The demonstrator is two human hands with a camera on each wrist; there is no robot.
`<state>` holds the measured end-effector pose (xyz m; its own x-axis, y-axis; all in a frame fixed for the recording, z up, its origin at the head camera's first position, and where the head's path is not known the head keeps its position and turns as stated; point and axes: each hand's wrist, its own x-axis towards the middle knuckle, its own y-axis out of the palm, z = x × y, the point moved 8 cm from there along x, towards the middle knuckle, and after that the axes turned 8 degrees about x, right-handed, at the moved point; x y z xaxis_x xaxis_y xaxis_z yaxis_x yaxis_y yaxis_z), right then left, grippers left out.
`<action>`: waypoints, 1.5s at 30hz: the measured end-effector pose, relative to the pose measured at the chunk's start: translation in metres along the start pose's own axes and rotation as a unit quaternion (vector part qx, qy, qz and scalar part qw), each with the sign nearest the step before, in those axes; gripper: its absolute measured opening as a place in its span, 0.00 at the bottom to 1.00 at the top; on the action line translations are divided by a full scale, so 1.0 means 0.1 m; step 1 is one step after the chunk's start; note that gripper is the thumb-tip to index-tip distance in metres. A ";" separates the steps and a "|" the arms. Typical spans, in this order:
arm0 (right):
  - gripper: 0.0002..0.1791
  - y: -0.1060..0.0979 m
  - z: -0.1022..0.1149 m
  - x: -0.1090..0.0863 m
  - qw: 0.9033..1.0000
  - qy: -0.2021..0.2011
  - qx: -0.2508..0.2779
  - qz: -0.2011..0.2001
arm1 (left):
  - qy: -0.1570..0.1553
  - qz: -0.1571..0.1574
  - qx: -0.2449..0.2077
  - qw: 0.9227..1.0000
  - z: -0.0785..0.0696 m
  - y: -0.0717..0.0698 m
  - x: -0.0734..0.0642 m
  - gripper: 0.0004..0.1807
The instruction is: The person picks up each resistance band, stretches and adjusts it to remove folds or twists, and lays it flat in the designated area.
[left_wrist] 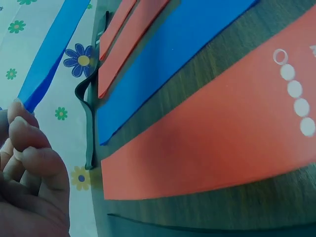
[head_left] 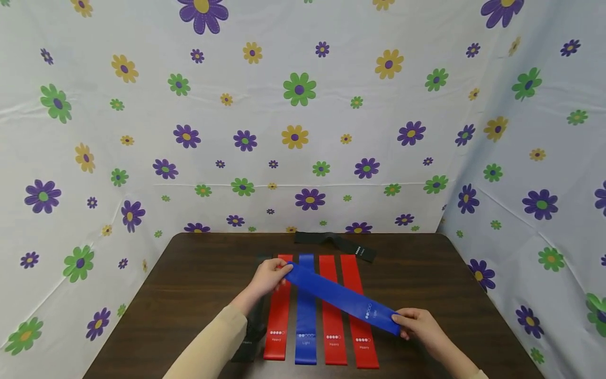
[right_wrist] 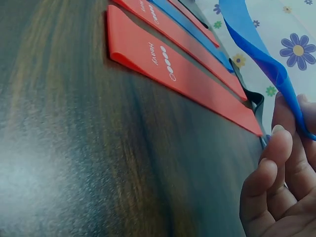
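Note:
A blue resistance band [head_left: 338, 296] printed "Light" is stretched out flat at a slant above the table. My left hand [head_left: 268, 275] pinches its upper left end between thumb and fingers. At its lower right end, my right hand [head_left: 418, 325] pinches it the same way. Beneath the held band lie a red band [head_left: 276, 326], a second blue band [head_left: 306, 316], another red band [head_left: 334, 326] and a red band [head_left: 362, 329] at the right, side by side lengthwise. The red ones read "Heavy". In the left wrist view, the held band [left_wrist: 54, 44] rises from my fingertips.
A black band [head_left: 248, 337] lies left of the row, partly hidden by my left arm. Across the table's back lies another black band [head_left: 338, 243], bent in the middle. The dark wooden table [head_left: 180, 284] meets a flower-printed white curtain [head_left: 265, 110] behind and at both sides.

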<state>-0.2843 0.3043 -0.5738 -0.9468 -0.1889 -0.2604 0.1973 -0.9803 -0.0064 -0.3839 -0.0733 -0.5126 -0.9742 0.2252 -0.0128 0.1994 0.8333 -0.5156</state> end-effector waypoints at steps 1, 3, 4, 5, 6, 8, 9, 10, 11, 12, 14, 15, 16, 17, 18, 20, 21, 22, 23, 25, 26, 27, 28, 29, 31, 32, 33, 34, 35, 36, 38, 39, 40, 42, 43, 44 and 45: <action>0.18 -0.01 -0.01 -0.01 1.000 0.002 0.000 -0.001 | -0.001 0.002 -0.001 1.000 0.00 0.01 0.01 0.13; 0.18 -0.01 -0.01 -0.03 1.000 0.004 -0.002 0.001 | -0.003 0.007 -0.004 1.000 -0.01 0.04 0.03 0.13; 0.18 -0.01 -0.02 -0.04 1.000 0.005 -0.002 0.002 | -0.006 0.011 -0.005 1.000 -0.01 0.06 0.05 0.13; 0.18 -0.02 -0.02 -0.05 1.000 0.006 -0.001 0.003 | -0.007 0.016 -0.006 1.000 -0.01 0.08 0.06 0.13; 0.19 -0.02 -0.02 -0.06 1.000 0.008 0.000 0.003 | -0.008 0.020 -0.007 1.000 -0.01 0.09 0.07 0.12; 0.19 -0.02 -0.04 -0.09 1.000 0.014 0.000 0.003 | -0.004 0.028 -0.006 1.000 -0.03 0.12 0.09 0.12; 0.19 -0.03 -0.04 -0.10 1.000 0.017 -0.001 0.003 | -0.002 0.032 -0.006 0.999 -0.04 0.13 0.09 0.11; 0.19 -0.03 -0.05 -0.11 1.000 0.020 -0.001 0.003 | 0.001 0.035 -0.005 0.999 -0.05 0.14 0.10 0.10; 0.19 -0.04 -0.07 -0.13 1.000 0.024 -0.002 0.001 | 0.003 0.037 -0.004 0.999 -0.06 0.15 0.11 0.10; 0.20 -0.05 -0.08 -0.14 1.000 0.026 -0.004 0.000 | 0.004 0.038 0.000 0.999 -0.07 0.15 0.11 0.09; 0.20 -0.06 -0.11 -0.16 0.999 0.032 -0.003 -0.001 | 0.005 0.040 0.009 0.999 -0.09 0.16 0.12 0.09; 0.20 -0.07 -0.12 -0.18 0.999 0.033 -0.001 -0.001 | 0.008 0.040 0.016 0.999 -0.10 0.17 0.13 0.09; 0.19 -0.07 -0.14 -0.19 0.999 0.036 0.003 -0.001 | 0.011 0.039 0.022 0.999 -0.11 0.17 0.13 0.09; 0.19 -0.08 -0.15 -0.20 0.999 0.038 0.007 -0.001 | 0.014 0.040 0.028 0.999 -0.12 0.18 0.13 0.09; 0.19 -0.08 -0.16 -0.22 0.999 0.039 0.013 0.001 | 0.017 0.039 0.034 0.998 -0.13 0.19 0.14 0.09; 0.18 -0.08 -0.18 -0.24 0.999 0.041 0.024 0.004 | 0.026 0.039 0.040 0.998 -0.16 0.21 0.15 0.09; 0.18 -0.08 -0.18 -0.25 0.999 0.041 0.029 0.007 | 0.028 0.039 0.041 0.998 -0.17 0.22 0.15 0.09; 0.18 -0.08 -0.19 -0.25 0.999 0.042 0.033 0.010 | 0.030 0.039 0.040 0.998 -0.18 0.22 0.16 0.09; 0.17 -0.08 -0.20 -0.26 0.998 0.042 0.037 0.013 | 0.034 0.038 0.042 0.998 -0.19 0.23 0.16 0.09; 0.17 -0.09 -0.21 -0.26 0.998 0.043 0.042 0.019 | 0.036 0.034 0.043 0.998 -0.20 0.23 0.17 0.09; 0.17 -0.09 -0.21 -0.26 0.998 0.044 0.045 0.022 | 0.037 0.032 0.044 0.998 -0.21 0.23 0.18 0.09; 0.17 -0.09 -0.22 -0.27 0.998 0.044 0.047 0.024 | 0.037 0.028 0.047 0.998 -0.22 0.23 0.19 0.08; 0.17 -0.09 -0.22 -0.27 0.998 0.045 0.047 0.026 | 0.039 0.025 0.049 0.998 -0.23 0.23 0.20 0.08; 0.16 -0.09 -0.23 -0.27 0.997 0.046 0.049 0.027 | 0.041 0.022 0.052 0.998 -0.24 0.23 0.20 0.08; 0.16 -0.10 -0.23 -0.28 0.997 0.047 0.052 0.027 | 0.041 0.016 0.052 0.998 -0.26 0.23 0.22 0.07; 0.15 -0.10 -0.23 -0.29 0.997 0.045 0.054 0.027 | 0.042 0.015 0.050 0.998 -0.26 0.23 0.23 0.08; 0.15 -0.10 -0.23 -0.29 0.997 0.044 0.056 0.028 | 0.041 0.015 0.046 0.998 -0.28 0.24 0.24 0.08; 0.15 -0.11 -0.23 -0.30 0.997 0.042 0.057 0.029 | 0.041 0.015 0.042 0.998 -0.29 0.25 0.24 0.08; 0.15 -0.11 -0.22 -0.30 0.997 0.041 0.058 0.028 | 0.042 0.014 0.038 0.998 -0.30 0.26 0.26 0.08; 0.15 -0.12 -0.23 -0.31 0.997 0.040 0.059 0.028 | 0.043 0.015 0.030 0.998 -0.31 0.26 0.26 0.08; 0.15 -0.13 -0.24 -0.33 0.997 0.042 0.059 0.026 | 0.046 0.019 0.015 0.999 -0.34 0.29 0.28 0.09; 0.15 -0.14 -0.25 -0.33 0.997 0.046 0.058 0.025 | 0.046 0.023 0.009 0.999 -0.35 0.30 0.29 0.09; 0.16 -0.14 -0.26 -0.34 0.997 0.050 0.057 0.022 | 0.052 0.027 0.008 0.998 -0.36 0.31 0.29 0.09; 0.16 -0.16 -0.27 -0.36 0.997 0.055 0.056 0.021 | 0.054 0.040 0.003 0.998 -0.38 0.33 0.29 0.07; 0.16 -0.16 -0.28 -0.37 0.997 0.056 0.055 0.022 | 0.056 0.047 0.005 0.997 -0.39 0.35 0.30 0.06; 0.16 -0.17 -0.28 -0.38 0.996 0.059 0.056 0.023 | 0.058 0.053 0.009 0.997 -0.39 0.36 0.30 0.05; 0.15 -0.17 -0.28 -0.39 0.996 0.058 0.057 0.025 | 0.062 0.058 0.013 0.996 -0.39 0.38 0.31 0.04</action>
<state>-0.2435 0.3303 -0.5907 -0.8997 -0.2354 -0.3677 0.2063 -0.9715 0.1170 -0.4024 -0.0151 -0.4986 -0.9237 0.3818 0.0313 0.3063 0.7852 -0.5382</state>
